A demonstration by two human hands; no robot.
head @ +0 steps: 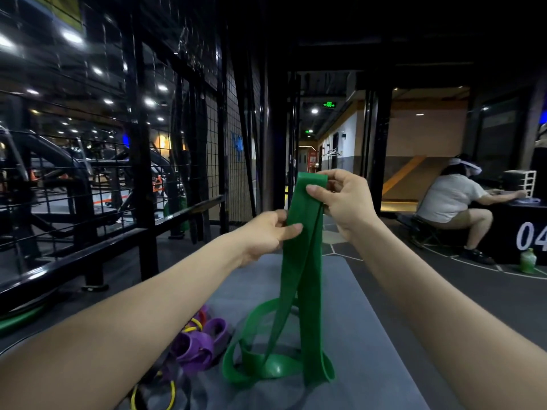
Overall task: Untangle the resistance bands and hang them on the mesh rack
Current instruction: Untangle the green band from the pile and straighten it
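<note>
Nearest the camera: a tangle of other bands (189, 344) with purple handles and yellow tubing lies on the grey mat (370, 335), bottom left, just beside the green band's slack; these look not yet sorted. Green resistance band (299, 291): wide, flat, matte loop, long axis close to vertical, its lower part piled in loose curls on the mat, one strand crossing over the other partway down, so a twist seems left in it. Both forearms reach forward from the bottom corners. Left hand (266, 235) pinches the band's left edge between thumb and fingers, lower on the strap. Right hand (340, 196) grips the folded top of the loop, thumb across the front face, fingers curled behind. Right hand is higher and holds the end; left is just below and beside it, both touching the band. Judgement: step in hand is untangling, with the left hand seemingly feeding the strap while the right keeps the top. The coming move turns on this: the mesh rack (233, 161) stands ahead and to the left, well apart from the band, so the held top end must travel forward-left. Far right, a seated person (453, 199) at a black desk (521, 229); green bottle (528, 261) on the floor.
</note>
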